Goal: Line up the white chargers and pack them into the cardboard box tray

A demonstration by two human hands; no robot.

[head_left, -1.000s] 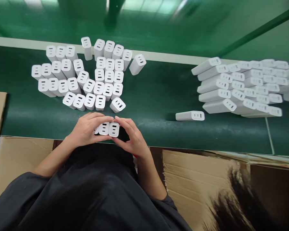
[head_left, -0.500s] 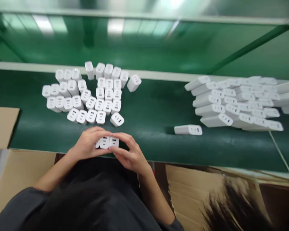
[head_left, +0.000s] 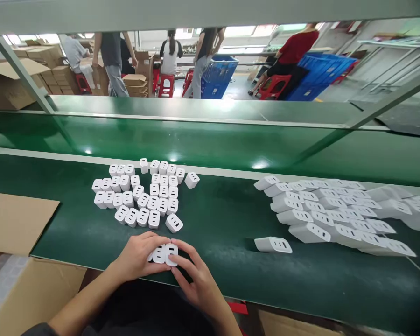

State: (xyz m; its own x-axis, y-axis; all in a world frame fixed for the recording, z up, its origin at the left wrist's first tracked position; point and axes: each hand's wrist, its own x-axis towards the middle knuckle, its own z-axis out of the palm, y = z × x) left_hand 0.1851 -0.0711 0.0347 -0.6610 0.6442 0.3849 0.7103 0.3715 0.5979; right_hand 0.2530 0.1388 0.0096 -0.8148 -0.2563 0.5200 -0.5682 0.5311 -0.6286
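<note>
Near the front of the surface (head_left: 224, 224), a left-to-right row of white chargers (head_left: 158, 256) is cupped by the half-curled left hand (head_left: 139, 256), its right end (the nearer one) pinched by the right hand (head_left: 195, 275).

The bench (head_left: 220, 219) is dark green with greyish scuffs towards its front edge, and an off-white strip (head_left: 224, 172) follows its back edge. The blocks (head_left: 154, 218) on it are white, their end faces marked with dark slots. Beyond the back edge, the panel (head_left: 210, 142) is a brighter green with white glints. A cardboard flap (head_left: 17, 219) over the left front edge is plain tan. Farther off, stools (head_left: 166, 86) are red and crates (head_left: 213, 88) blue.
</note>
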